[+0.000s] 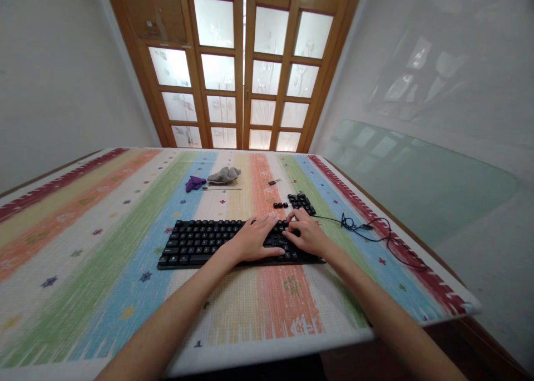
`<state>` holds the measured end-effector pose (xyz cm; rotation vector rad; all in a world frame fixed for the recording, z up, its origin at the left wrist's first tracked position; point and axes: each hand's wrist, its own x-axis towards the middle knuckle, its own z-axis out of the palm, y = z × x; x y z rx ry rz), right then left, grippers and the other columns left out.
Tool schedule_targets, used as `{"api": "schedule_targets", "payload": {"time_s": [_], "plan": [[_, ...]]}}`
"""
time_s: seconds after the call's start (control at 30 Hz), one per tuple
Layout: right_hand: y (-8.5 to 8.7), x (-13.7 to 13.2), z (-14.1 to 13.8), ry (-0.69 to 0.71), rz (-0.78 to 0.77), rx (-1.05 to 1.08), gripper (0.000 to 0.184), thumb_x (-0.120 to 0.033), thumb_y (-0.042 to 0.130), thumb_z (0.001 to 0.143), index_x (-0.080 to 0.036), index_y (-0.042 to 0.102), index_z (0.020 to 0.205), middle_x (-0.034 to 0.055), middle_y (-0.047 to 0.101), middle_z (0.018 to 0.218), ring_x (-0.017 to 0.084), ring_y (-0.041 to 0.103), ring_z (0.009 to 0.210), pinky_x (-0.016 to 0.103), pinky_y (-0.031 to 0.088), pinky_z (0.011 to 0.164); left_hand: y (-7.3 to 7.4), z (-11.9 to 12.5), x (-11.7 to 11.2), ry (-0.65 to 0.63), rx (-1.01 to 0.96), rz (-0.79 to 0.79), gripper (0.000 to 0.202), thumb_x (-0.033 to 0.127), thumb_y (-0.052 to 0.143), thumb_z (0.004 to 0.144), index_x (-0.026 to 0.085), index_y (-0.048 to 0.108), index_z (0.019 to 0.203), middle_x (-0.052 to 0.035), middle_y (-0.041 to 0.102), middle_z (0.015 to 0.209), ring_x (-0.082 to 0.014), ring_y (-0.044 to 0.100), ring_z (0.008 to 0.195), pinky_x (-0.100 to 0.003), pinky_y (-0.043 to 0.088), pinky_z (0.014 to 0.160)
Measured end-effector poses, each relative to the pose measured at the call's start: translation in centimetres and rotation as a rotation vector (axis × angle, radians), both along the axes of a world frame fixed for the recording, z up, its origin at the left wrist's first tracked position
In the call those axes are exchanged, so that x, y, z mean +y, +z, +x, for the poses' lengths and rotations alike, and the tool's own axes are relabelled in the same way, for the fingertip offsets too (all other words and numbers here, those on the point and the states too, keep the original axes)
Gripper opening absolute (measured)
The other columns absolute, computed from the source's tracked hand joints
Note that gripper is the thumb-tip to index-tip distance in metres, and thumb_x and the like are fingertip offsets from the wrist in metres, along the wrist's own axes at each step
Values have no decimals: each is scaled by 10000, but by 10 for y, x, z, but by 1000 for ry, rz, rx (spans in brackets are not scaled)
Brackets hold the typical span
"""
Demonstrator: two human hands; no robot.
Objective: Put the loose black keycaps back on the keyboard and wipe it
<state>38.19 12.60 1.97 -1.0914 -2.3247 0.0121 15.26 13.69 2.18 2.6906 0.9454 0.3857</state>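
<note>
Resting on the black keyboard [200, 242], left hand [252, 241] and right hand [306, 233] lie flat, fingers [261, 222] spread, gripping nothing.

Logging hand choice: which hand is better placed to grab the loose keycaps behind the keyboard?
Right hand, probably: it rests on the keyboard end nearest the loose keycaps; the left hand sits further left.

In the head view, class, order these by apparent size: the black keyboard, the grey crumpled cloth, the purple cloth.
1. black keyboard
2. grey crumpled cloth
3. purple cloth
Both cloths lie farther from the camera, so their true sizes are unsure.
</note>
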Motion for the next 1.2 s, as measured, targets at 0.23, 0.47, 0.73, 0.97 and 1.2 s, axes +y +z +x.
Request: {"api": "schedule_targets", "payload": {"time_s": [0.23, 0.47, 0.73, 0.97, 1.2], "plan": [[10, 27, 4, -22, 15, 79, 140, -199, 647, 888, -206, 694, 757, 64, 676, 902, 231, 570, 895, 418, 473, 854, -3, 0, 1, -1, -13, 19, 907, 746, 493, 853, 216, 263, 1552, -146, 343, 1586, -303, 322, 1468, -493, 219, 1186], [3, 85, -6, -48, -60, -70, 127, -90, 703, 775, -185, 726, 857, 59, 739, 927, 219, 618, 887, 382, 439, 873, -7, -1, 1, -5, -7, 25, 918, 746, 478, 862, 194, 244, 1558, -147, 340, 1588, -291, 296, 1481, -488, 201, 1198], [0, 103, -14, -71, -98, -121, 130, -48, 671, 723, -175, 700, 716, 66, 712, 779, 234, 583, 831, 357, 443, 812, -7, -1, 0, 5, -5, 13, 915, 748, 475, 861, 179, 269, 1548, -153, 344, 1584, -289, 302, 1479, -491, 194, 1205], [-5, 108, -15, -121, -149, -17, 178, -65, 706, 681, -165, 694, 828, 66, 715, 819, 240, 591, 852, 354, 471, 782, -4, 0, 0, 6, -7, 15, 916, 745, 493, 852, 188, 277, 1547, -147, 345, 1584, -300, 322, 1468, -500, 208, 1201], [15, 83, -8, -45, -230, 149, 206, -198, 736, 738, -166, 665, 929, 19, 695, 832, 149, 590, 703, 264, 476, 651, -5, 0, 1, 8, -13, 21, 906, 742, 491, 855, 206, 270, 1551, -154, 328, 1591, -311, 312, 1472, -506, 210, 1194]]}}
